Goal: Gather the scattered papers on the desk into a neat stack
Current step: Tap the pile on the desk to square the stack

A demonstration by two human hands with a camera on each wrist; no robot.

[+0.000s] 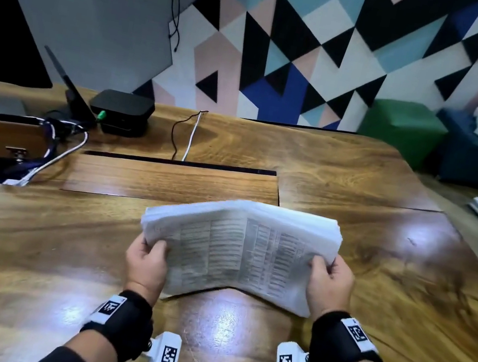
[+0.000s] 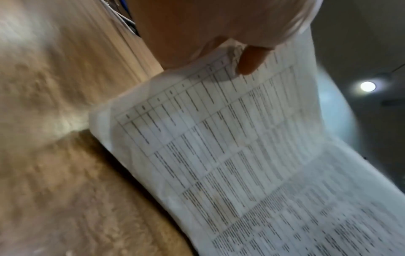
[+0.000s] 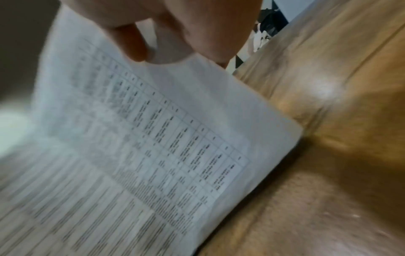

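Observation:
A thick stack of white papers (image 1: 238, 247) printed with tables is held up over the wooden desk (image 1: 29, 239), bent into a V along its middle. My left hand (image 1: 147, 260) grips its left edge, thumb on top. On the opposite edge my right hand (image 1: 328, 284) grips the same way. In the left wrist view the thumb (image 2: 249, 60) presses on the printed sheet (image 2: 219, 147). The right wrist view shows fingers (image 3: 136, 41) pinching the paper stack (image 3: 153, 138) above the desk. Both wrist views are blurred.
A dark monitor (image 1: 6, 28), a black box (image 1: 120, 112) and loose cables (image 1: 55, 145) sit at the back left. An inset panel (image 1: 173, 182) lies behind the papers. Green (image 1: 403, 127) and blue stools stand beyond the desk's right corner.

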